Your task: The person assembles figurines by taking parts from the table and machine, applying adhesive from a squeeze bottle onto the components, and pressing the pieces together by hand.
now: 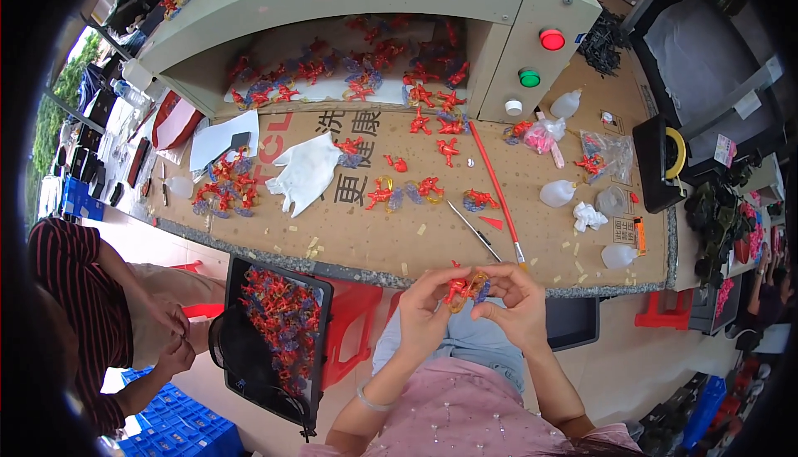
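Above my lap, just off the table's front edge, both hands hold one small plastic figurine (456, 293), red with clear yellow and blue-purple parts. My left hand (426, 306) pinches its red side. The fingers of my right hand (513, 306) close on the blue-purple side. Beyond the hands lie a red-handled paintbrush (493, 183) and a thin pointed tool (475, 232). Similar figurines (380, 194) stand in loose groups on the cardboard-covered table (532, 233). A white glove (304, 170) lies left of them.
A grey metal box (332, 0) with red and green buttons holds many figurines inside. White plastic bottles (558, 193) stand at the right. A black tray (287, 332) full of figurines sits on a red stool (353, 320) at my left, near another person (91, 307).
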A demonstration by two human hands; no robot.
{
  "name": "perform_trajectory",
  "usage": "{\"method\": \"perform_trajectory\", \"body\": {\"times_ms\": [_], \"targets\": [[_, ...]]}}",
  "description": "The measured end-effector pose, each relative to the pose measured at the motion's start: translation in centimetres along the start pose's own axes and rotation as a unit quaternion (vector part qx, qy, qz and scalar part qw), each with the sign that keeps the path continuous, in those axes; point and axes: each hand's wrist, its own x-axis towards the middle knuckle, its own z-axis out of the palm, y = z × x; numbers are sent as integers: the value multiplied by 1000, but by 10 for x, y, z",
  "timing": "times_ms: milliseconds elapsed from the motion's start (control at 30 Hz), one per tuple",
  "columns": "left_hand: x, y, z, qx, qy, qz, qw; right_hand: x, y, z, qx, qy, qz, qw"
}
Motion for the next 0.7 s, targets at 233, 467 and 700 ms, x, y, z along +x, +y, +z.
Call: {"method": "perform_trajectory", "body": {"times_ms": [233, 467, 700], "targets": [[4, -4, 12, -26, 12, 19, 999, -6, 4, -3, 5, 28, -18, 999], [7, -5, 9, -66, -10, -25, 997, -6, 17, 2, 44, 34, -50, 997], [2, -12, 5, -225, -7, -63, 972, -3, 30, 9, 75, 74, -61, 993]]}}
